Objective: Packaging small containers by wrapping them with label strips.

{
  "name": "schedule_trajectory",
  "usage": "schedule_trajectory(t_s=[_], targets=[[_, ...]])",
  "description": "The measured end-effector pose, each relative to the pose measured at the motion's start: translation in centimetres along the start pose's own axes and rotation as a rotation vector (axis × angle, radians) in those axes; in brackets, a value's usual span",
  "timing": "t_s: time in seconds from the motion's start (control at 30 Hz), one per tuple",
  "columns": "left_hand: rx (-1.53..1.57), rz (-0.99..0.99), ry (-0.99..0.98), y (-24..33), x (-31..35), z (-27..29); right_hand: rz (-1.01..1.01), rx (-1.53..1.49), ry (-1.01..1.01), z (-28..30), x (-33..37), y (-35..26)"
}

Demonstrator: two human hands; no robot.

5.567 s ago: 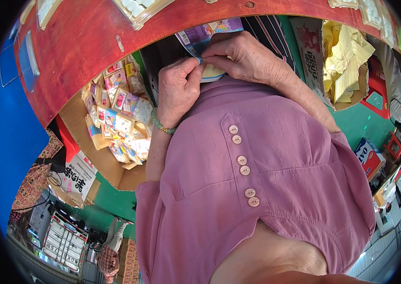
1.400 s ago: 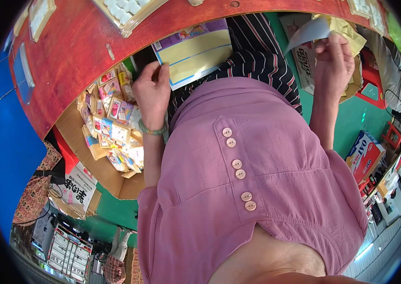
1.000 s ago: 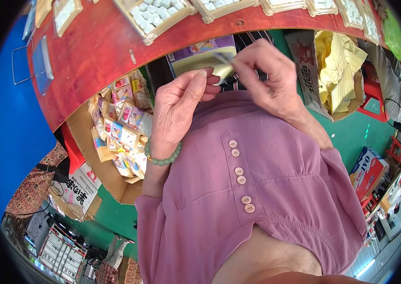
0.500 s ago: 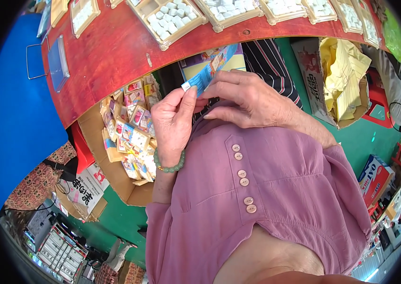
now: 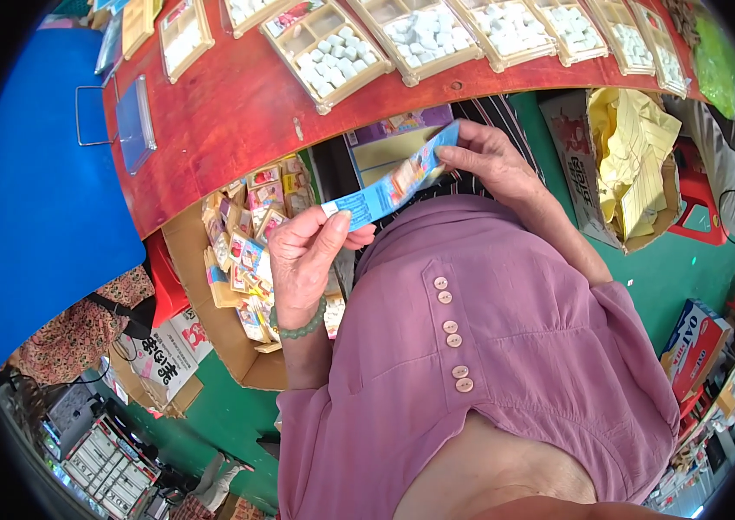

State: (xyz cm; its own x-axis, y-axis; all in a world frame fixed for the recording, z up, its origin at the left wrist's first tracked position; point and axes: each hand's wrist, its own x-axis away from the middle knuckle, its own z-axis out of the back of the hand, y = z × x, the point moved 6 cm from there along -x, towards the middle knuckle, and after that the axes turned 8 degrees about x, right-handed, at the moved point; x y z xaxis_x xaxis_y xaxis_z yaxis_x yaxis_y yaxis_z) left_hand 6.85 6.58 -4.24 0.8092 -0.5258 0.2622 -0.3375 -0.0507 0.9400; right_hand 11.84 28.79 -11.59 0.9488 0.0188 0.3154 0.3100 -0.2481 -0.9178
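Note:
A flat blue printed card strip [image 5: 385, 192], which looks like a packaging sleeve, stretches between my hands above my lap. My left hand [image 5: 305, 260], with a green bead bracelet on the wrist, pinches its lower left end between thumb and fingers. At the upper right end, the thumb and fingers of my right hand [image 5: 499, 165] close on the strip. Behind it, partly covered, lies a purple and yellow printed thing [image 5: 402, 130] on striped cloth. Left of my lap, a cardboard box [image 5: 203, 321] holds several small printed packs [image 5: 250, 247].
On the red table [image 5: 237, 121] stand several wooden trays [image 5: 333, 65] with white blocks. A clear plastic case [image 5: 135, 126] lies near its left edge. To the right is a box with yellow paper [image 5: 632, 165] beside a red stool [image 5: 701, 204]. A blue panel [image 5: 47, 191] fills the far left.
My right hand has moved up and right along the strip to its far end. The strip is now pulled out straighter, with more of its print showing. My left hand has shifted slightly down.

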Motion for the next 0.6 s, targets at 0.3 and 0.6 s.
schedule_trajectory(t_s=[0.3,0.6], targets=[[0.037,-0.21,0.067,1.6,0.5,3.8,0.161,0.265,0.116,-1.8,2.5,-7.1],[0.287,-0.456,0.386,3.7,-0.1,6.4,0.878,1.051,0.376,-7.9,-5.1,-15.1]])
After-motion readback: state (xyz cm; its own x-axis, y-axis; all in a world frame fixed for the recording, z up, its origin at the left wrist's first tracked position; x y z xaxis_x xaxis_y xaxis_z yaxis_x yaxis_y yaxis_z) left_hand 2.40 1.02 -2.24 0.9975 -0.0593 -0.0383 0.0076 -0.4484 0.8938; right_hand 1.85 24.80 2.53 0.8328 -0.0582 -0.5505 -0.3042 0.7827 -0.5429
